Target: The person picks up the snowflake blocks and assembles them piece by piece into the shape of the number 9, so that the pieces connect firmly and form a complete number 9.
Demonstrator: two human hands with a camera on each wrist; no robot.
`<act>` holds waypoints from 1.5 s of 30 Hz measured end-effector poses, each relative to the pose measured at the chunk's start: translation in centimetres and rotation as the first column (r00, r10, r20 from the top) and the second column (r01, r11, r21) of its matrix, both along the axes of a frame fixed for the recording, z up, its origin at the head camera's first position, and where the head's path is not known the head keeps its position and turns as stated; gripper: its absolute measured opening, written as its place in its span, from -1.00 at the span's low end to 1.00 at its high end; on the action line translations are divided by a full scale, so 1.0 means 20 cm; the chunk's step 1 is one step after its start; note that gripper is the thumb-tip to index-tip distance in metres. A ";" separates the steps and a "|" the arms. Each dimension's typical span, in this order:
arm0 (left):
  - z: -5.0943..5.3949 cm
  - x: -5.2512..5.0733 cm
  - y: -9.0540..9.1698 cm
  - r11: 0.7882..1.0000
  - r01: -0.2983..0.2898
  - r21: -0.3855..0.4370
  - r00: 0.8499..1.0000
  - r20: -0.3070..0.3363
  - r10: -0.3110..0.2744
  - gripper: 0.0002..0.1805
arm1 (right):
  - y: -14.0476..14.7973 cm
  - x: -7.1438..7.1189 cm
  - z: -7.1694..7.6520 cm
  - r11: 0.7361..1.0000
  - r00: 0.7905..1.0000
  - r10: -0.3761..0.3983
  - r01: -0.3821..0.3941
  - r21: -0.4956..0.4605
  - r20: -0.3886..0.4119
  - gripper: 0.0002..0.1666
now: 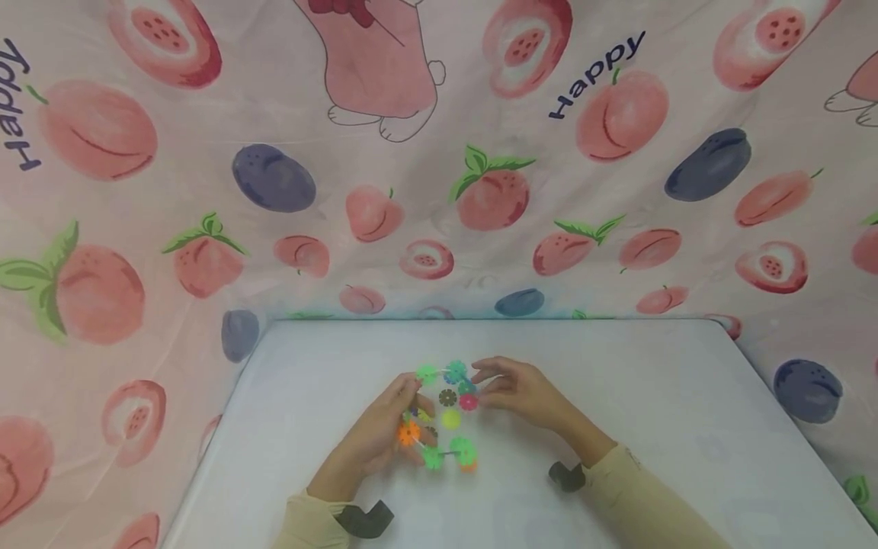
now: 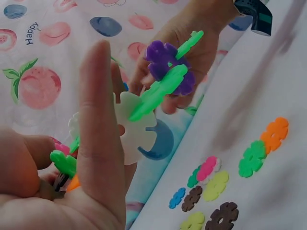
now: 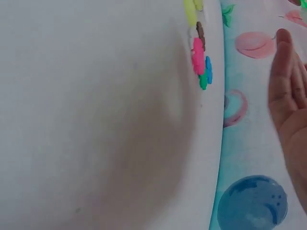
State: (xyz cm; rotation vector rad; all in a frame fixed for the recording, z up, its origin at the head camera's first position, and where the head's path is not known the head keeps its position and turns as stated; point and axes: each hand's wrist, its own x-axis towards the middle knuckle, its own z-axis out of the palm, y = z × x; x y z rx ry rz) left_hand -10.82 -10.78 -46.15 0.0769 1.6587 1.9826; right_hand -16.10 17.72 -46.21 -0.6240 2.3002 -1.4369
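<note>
My left hand [image 1: 384, 427] holds a linked chain of plastic snowflake discs, with green [image 1: 427, 374], orange [image 1: 409, 433] and other discs around its fingers. In the left wrist view, a white disc [image 2: 136, 127] shows behind one straight finger. From it a green disc [image 2: 160, 93] leads to a purple disc [image 2: 184, 79]. My right hand [image 1: 517, 393] is at the chain's far right end, beside a teal disc [image 1: 456, 371], its thumb and fingers spread apart. Whether its fingertips touch the chain is hard to tell. Straight fingers [image 3: 283, 72] show in the right wrist view.
Several loose discs lie on the white table [image 1: 617, 366] below the chain, among them yellow [image 2: 216, 186], brown [image 2: 223, 218], pink [image 2: 207, 167] and blue [image 2: 177, 198]. Orange [image 2: 276, 135] and green [image 2: 252, 159] discs lie together. A fruit-print cloth [image 1: 425, 175] hangs behind the table.
</note>
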 end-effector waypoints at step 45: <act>0.01 0.01 0.03 0.998 -0.055 0.033 0.998 0.016 0.054 -0.49 | -0.16 0.09 -0.17 0.826 0.934 0.295 -0.142 0.545 -0.204 -0.85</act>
